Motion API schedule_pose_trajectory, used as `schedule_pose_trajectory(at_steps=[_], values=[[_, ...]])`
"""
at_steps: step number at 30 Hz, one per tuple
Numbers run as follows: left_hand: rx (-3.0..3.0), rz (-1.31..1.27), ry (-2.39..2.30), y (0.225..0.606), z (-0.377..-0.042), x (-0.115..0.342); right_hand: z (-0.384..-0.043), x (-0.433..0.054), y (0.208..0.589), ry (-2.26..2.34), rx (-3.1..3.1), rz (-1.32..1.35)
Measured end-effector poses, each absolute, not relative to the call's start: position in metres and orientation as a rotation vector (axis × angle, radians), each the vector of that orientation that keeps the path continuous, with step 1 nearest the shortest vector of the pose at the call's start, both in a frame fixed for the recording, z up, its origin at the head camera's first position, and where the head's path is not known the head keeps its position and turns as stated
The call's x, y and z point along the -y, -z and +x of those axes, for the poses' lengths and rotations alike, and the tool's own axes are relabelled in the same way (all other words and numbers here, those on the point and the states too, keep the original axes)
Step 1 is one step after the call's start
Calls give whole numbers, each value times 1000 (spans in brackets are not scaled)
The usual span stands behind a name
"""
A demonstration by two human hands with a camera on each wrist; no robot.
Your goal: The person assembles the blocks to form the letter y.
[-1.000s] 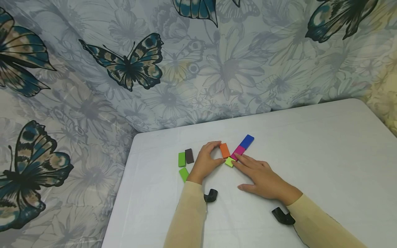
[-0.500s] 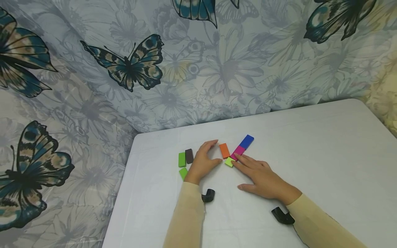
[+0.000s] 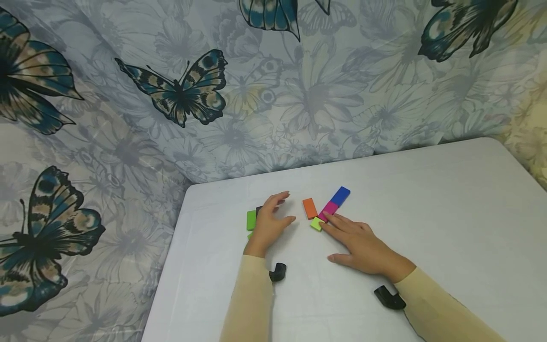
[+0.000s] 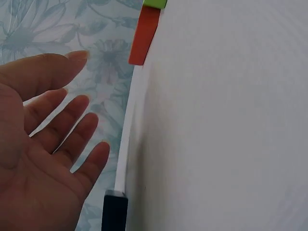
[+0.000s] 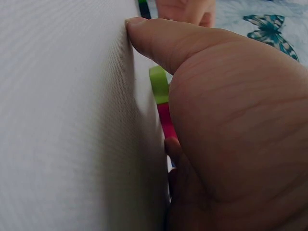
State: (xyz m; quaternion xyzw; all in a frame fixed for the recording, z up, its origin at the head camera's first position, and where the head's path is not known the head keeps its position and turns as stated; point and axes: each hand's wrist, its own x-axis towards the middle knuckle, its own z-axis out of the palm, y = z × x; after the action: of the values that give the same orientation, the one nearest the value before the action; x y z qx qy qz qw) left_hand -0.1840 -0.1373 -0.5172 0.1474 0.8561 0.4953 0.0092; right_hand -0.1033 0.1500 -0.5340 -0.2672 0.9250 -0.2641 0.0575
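My left hand (image 3: 269,227) is raised over the table with fingers spread, holding nothing; in the left wrist view its palm and loose fingers (image 4: 96,127) show. My right hand (image 3: 356,242) rests on the table, fingers extended, fingertips at a magenta block (image 3: 328,209) and a small lime block (image 3: 316,223). A blue block (image 3: 341,196) continues the magenta one in a slanting row. To the left of these lies an orange block (image 3: 309,208), its lower end close to the lime block. The right wrist view shows the lime block (image 5: 159,85) beyond my thumb.
Left of my left hand lies a green block (image 3: 251,220); a dark block (image 3: 258,209) and another green block (image 3: 249,235) are mostly hidden behind that hand. The white table (image 3: 448,204) meets a butterfly-patterned cloth (image 3: 320,85) at its back edge.
My left hand has drawn away from the orange block, moving left until it covers most of the dark block and the lower green one. My right hand and the coloured row have stayed put.
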Motion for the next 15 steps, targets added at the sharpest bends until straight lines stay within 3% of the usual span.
schedule_pose_trajectory(at_steps=[15], values=[[-2730,346,-1681,511,-183,188,-104,-150,535,805,-2773,-776]])
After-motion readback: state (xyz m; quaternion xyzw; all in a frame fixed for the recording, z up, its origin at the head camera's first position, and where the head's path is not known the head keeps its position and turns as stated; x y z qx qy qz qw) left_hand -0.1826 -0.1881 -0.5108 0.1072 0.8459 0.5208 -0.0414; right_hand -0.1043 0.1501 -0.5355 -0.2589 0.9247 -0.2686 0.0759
